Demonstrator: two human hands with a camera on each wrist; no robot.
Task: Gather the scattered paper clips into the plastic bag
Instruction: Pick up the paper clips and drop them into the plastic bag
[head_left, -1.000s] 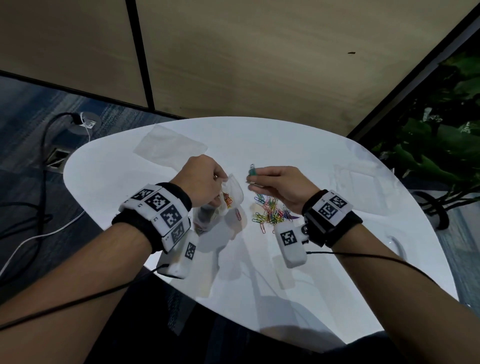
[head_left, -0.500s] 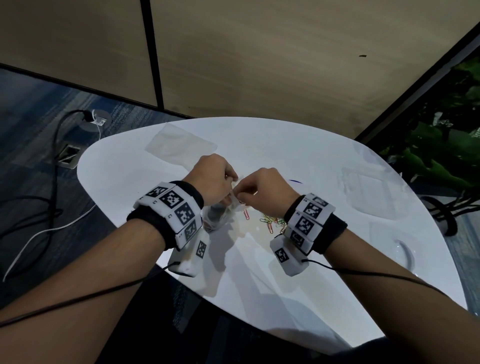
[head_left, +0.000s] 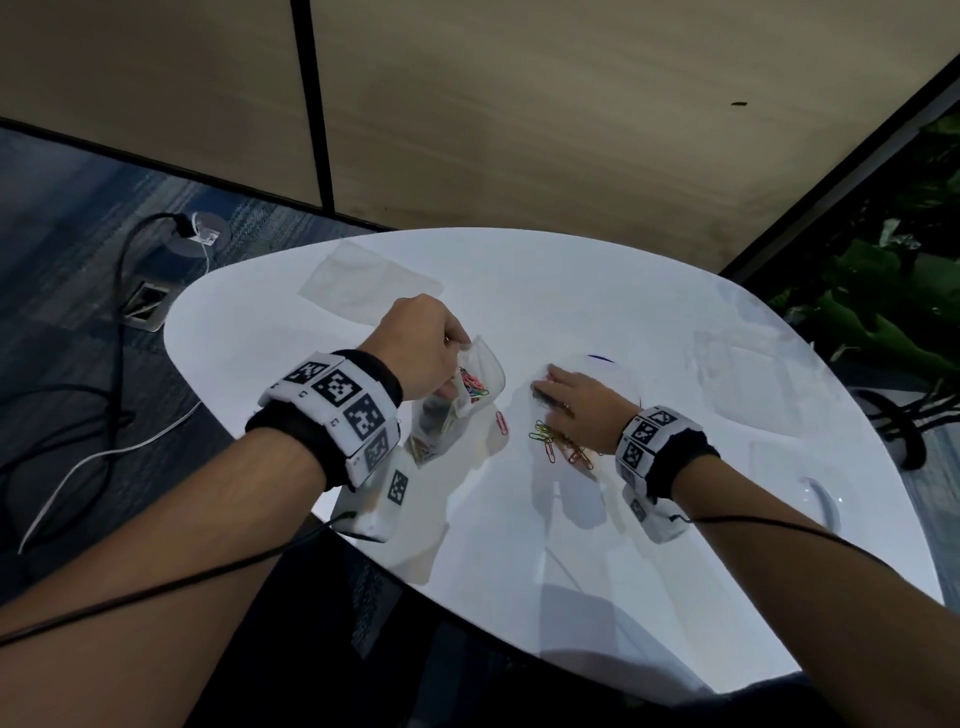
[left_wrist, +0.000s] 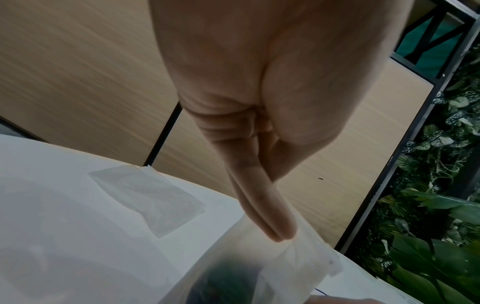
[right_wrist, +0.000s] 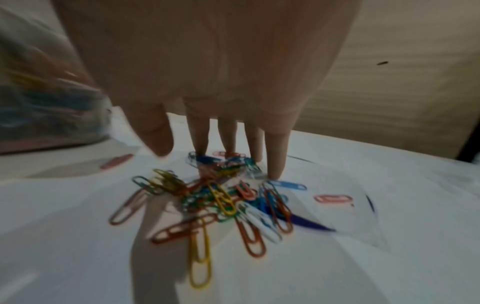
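On the table (head_left: 597, 545) my right hand (head_left: 582, 410) has left the plastic bag (head_left: 470, 395) — fingers spread flat on the paper clips (right_wrist: 221, 197) — while my left hand (head_left: 421, 348) pinches the bag's mouth, so another scoop looks due.

A clear plastic bag (head_left: 470, 387), partly filled with coloured clips, is pinched at its rim by the left grip (head_left: 421, 345). Loose coloured paper clips (right_wrist: 218, 197) are heaped under the right grip (head_left: 576, 400).
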